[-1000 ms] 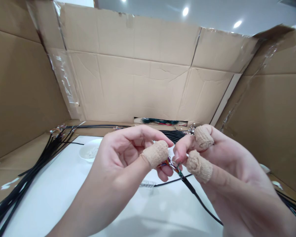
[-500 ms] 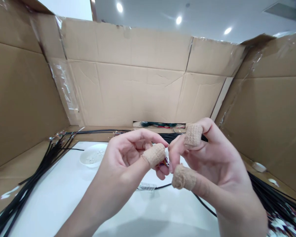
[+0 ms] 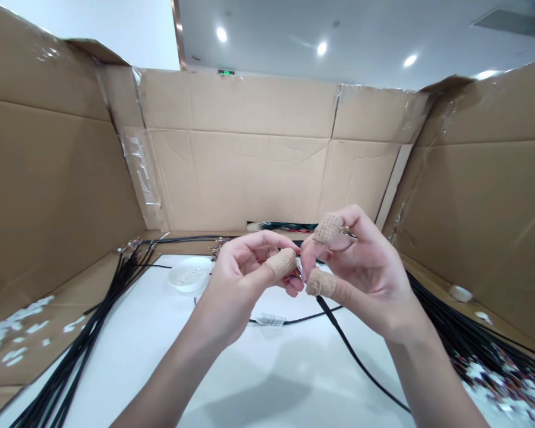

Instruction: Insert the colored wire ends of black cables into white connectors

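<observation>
My left hand (image 3: 245,273) is closed in a pinch, its taped thumb and index finger on a small white connector (image 3: 299,261) that is mostly hidden. Thin coloured wires (image 3: 298,273) show just below it, between the two hands. Close against them, my right hand (image 3: 361,267) pinches the wires with its thumb and bent index finger, both wrapped in tan tape. A black cable (image 3: 350,351) runs from under the right thumb down to the lower right. Behind it on the white table (image 3: 249,368), a black cable with a clear printed label (image 3: 270,320) lies crosswise.
A white bowl (image 3: 190,274) with small white pieces stands at the back left. Black cable bundles lie at left (image 3: 102,321) and right (image 3: 446,315). White scraps (image 3: 18,327) lie on cardboard at left. Cardboard walls (image 3: 249,172) enclose the table on three sides.
The view has shifted, showing more table and the left-hand scraps. My right thumb has come closer to the index finger, and the black cable below it now shows clearly.
</observation>
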{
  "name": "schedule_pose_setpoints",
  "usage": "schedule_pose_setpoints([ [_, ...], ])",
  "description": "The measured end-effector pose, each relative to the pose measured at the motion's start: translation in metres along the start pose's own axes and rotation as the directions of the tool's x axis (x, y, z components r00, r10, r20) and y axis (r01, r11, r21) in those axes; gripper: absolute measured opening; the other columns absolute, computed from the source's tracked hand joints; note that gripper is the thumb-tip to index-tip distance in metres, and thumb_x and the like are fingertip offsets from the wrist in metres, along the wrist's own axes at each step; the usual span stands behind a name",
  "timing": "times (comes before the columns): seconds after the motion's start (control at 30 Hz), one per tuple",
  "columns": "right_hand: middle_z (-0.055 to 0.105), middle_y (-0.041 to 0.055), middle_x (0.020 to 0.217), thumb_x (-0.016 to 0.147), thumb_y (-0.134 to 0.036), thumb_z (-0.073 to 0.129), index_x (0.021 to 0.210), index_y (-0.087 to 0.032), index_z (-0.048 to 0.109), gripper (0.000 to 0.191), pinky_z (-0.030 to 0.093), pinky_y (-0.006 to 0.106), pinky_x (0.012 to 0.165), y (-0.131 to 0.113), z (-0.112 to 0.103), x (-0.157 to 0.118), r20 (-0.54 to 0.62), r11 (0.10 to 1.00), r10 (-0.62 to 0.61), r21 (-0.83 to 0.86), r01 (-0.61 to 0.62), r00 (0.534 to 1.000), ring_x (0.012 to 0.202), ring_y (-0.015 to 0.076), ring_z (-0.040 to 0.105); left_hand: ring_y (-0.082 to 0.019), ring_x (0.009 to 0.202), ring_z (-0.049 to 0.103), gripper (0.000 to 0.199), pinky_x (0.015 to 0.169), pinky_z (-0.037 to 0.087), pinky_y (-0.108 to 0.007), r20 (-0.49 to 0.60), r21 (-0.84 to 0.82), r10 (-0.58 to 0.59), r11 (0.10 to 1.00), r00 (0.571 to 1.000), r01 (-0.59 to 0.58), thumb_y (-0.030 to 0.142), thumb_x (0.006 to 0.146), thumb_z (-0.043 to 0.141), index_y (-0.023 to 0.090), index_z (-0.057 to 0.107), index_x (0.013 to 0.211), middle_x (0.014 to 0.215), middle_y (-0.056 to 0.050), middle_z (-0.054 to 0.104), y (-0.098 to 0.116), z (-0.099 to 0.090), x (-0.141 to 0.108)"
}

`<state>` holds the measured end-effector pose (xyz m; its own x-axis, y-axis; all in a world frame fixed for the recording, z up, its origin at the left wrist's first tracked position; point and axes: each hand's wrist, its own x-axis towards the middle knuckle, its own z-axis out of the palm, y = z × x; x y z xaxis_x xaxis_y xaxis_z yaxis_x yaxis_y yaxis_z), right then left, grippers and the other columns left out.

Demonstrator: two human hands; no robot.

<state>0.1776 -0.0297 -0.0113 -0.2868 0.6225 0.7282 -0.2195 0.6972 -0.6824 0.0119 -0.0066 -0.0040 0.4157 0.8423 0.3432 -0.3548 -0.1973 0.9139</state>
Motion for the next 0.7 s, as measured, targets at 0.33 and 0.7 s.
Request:
schedule_pose_setpoints([
  [0.33, 0.046, -0.0041, 0.088, 0.092, -0.004, 0.050, 0.092, -0.026, 0.037, 0.026, 0.048, 0.030, 0.069, 0.034, 0.013, -0.039, -0.103, 0.986, 0.031, -0.160, -0.048, 0.994, 0.076, 0.0119, 0.055, -0.008, 0.049, 0.058, 0.009, 0.051, 0.049, -0.018, -0.118, 0.046, -0.068, 0.996, 0.991, 0.074, 0.019, 0.072, 0.075, 0.012, 0.069, 0.072, 0.056, 0.001, 0.066, -0.033, 0.001, -0.018],
  [0.7, 0.060, 0.0001, 0.085, 0.094, -0.033, 0.063, 0.091, -0.014, 0.061, 0.019, 0.051, 0.028, 0.064, 0.105, -0.002, -0.038, -0.287, 0.955, 0.017, -0.280, -0.101, 0.958, 0.070, 0.0127, 0.058, -0.018, 0.085, 0.067, 0.022, 0.073, 0.059, -0.036, -0.184, 0.220, -0.136, 0.960, 0.973, 0.175, 0.029, 0.094, 0.063, 0.014, 0.064, 0.110, 0.104, -0.006, 0.068, -0.086, -0.033, 0.016],
])
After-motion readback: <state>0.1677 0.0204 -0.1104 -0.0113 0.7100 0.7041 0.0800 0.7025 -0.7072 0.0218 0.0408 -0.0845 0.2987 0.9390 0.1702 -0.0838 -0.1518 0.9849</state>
